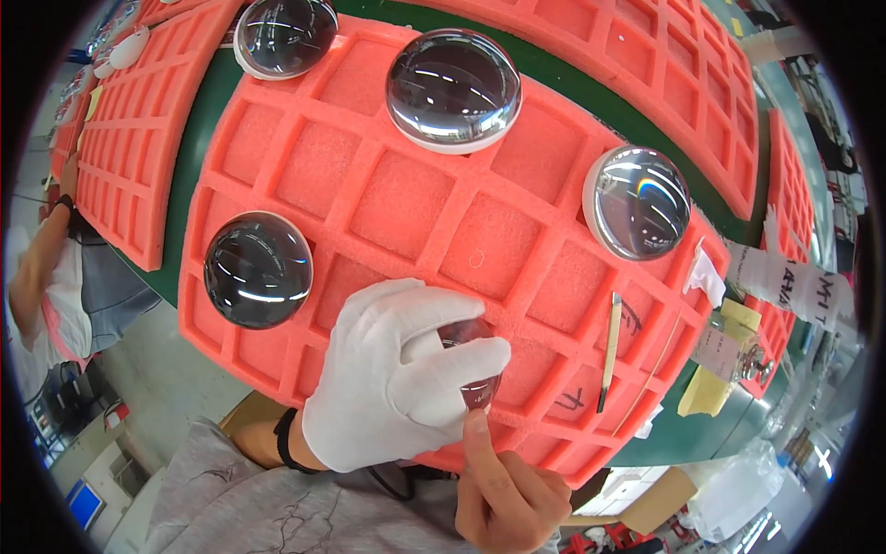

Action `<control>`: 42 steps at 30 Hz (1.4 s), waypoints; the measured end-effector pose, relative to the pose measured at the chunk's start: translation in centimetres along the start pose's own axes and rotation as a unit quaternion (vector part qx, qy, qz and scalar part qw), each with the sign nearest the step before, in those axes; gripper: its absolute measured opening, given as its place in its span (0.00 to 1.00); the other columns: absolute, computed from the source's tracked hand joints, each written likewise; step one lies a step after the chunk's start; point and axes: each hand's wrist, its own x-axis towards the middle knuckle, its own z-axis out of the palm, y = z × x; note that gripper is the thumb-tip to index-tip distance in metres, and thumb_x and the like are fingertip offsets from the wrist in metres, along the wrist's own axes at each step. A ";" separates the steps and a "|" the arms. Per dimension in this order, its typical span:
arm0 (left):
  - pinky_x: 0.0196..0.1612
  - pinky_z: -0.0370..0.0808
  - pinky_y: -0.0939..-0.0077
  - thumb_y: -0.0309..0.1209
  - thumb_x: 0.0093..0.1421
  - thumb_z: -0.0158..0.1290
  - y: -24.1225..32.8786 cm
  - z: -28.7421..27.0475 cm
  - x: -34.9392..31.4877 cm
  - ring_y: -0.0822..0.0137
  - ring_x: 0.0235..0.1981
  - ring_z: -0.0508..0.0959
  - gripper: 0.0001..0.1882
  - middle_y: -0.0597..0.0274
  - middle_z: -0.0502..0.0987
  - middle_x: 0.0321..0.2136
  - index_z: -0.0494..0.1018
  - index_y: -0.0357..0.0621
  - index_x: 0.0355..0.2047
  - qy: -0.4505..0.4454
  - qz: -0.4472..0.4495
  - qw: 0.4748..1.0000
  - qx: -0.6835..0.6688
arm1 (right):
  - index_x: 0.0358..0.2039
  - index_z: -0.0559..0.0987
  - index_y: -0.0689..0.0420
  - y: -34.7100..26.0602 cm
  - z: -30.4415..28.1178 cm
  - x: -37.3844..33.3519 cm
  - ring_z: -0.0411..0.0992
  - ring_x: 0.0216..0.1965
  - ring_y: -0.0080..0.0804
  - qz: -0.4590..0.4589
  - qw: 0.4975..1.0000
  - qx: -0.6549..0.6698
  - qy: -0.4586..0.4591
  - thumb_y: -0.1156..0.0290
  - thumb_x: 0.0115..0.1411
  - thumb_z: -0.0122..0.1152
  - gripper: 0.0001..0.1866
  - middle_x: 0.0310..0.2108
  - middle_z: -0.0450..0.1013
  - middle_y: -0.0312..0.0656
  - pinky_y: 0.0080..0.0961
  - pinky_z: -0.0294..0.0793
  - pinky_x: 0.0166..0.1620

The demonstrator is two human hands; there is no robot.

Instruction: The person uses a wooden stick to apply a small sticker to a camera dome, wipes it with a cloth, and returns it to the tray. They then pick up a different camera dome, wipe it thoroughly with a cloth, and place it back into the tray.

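My left hand, in a white glove, is closed around a clear domed glass lens above the near part of a pink foam tray. The glove covers most of this lens. My right hand is bare. Its index fingertip touches the near edge of the held lens, while the other fingers are curled and their insides are hidden. Larger domed lenses sit on the tray: one left of my glove, one at the far left corner, one at the far edge, and one at the right.
A thin flat strip lies on the tray's right side. More pink foam trays stand at the left and far right on a green table. Tape rolls and yellow paper lie right. Another person's arm shows left.
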 end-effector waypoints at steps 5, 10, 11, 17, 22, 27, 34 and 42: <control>0.46 0.75 0.55 0.33 0.33 0.76 -0.1 -0.1 -0.2 0.48 0.44 0.75 0.37 0.53 0.74 0.52 0.76 0.57 0.47 0.001 -0.001 1.000 -0.020 | 0.51 0.84 0.61 0.4 0.2 -0.6 0.62 0.12 0.29 -0.010 1.000 -0.001 0.019 0.85 0.50 0.65 0.25 0.20 0.73 0.38 0.29 0.67 0.22; 0.49 0.76 0.55 0.32 0.34 0.77 0.2 -0.1 -0.7 0.47 0.48 0.76 0.37 0.50 0.72 0.53 0.76 0.53 0.49 0.024 -0.029 0.998 -0.052 | 0.48 0.85 0.61 2.4 0.9 -1.6 0.59 0.11 0.18 -0.061 0.998 -0.007 0.031 0.84 0.39 0.62 0.30 0.18 0.72 0.29 0.23 0.60 0.17; 0.51 0.77 0.54 0.32 0.35 0.76 0.6 0.1 -0.7 0.47 0.48 0.76 0.36 0.49 0.71 0.53 0.77 0.51 0.49 0.047 -0.028 0.998 -0.043 | 0.48 0.85 0.61 2.3 0.9 -1.7 0.59 0.11 0.18 -0.059 0.998 -0.006 0.031 0.84 0.39 0.62 0.30 0.18 0.72 0.29 0.23 0.60 0.17; 0.58 0.75 0.49 0.29 0.37 0.75 0.6 0.3 -0.3 0.49 0.47 0.79 0.35 0.49 0.71 0.54 0.77 0.49 0.49 0.003 -0.010 1.000 -0.021 | 0.48 0.83 0.67 2.8 0.4 -1.7 0.69 0.12 0.23 -0.028 0.999 0.039 0.004 0.90 0.45 0.61 0.26 0.14 0.74 0.37 0.15 0.67 0.20; 0.60 0.73 0.46 0.27 0.37 0.74 1.3 0.2 0.5 0.50 0.45 0.80 0.33 0.50 0.72 0.52 0.78 0.48 0.48 -0.025 -0.015 0.999 0.016 | 0.50 0.83 0.67 3.6 0.9 -1.7 0.70 0.12 0.22 -0.034 0.996 0.080 0.014 0.90 0.44 0.61 0.28 0.14 0.75 0.38 0.14 0.69 0.21; 0.60 0.74 0.47 0.27 0.36 0.74 1.2 1.0 0.4 0.50 0.46 0.79 0.32 0.50 0.75 0.48 0.78 0.47 0.46 0.021 -0.003 1.000 0.022 | 0.49 0.83 0.67 3.4 0.7 -1.3 0.69 0.11 0.23 -0.023 0.994 0.101 0.016 0.90 0.43 0.60 0.28 0.13 0.74 0.37 0.15 0.68 0.20; 0.59 0.74 0.48 0.27 0.37 0.73 1.2 1.2 0.7 0.50 0.46 0.79 0.29 0.50 0.77 0.45 0.80 0.47 0.43 0.032 0.025 0.999 0.028 | 0.52 0.83 0.63 3.0 -1.1 0.2 0.63 0.12 0.26 -0.023 0.994 0.101 -0.041 0.84 0.52 0.65 0.23 0.22 0.75 0.38 0.26 0.66 0.20; 0.58 0.75 0.48 0.28 0.37 0.73 1.1 1.2 0.9 0.51 0.46 0.78 0.28 0.50 0.77 0.45 0.80 0.47 0.42 0.026 0.023 0.999 0.029 | 0.52 0.83 0.62 2.5 -1.8 1.7 0.64 0.13 0.25 -0.014 0.993 0.088 -0.080 0.84 0.53 0.65 0.23 0.19 0.72 0.37 0.24 0.66 0.20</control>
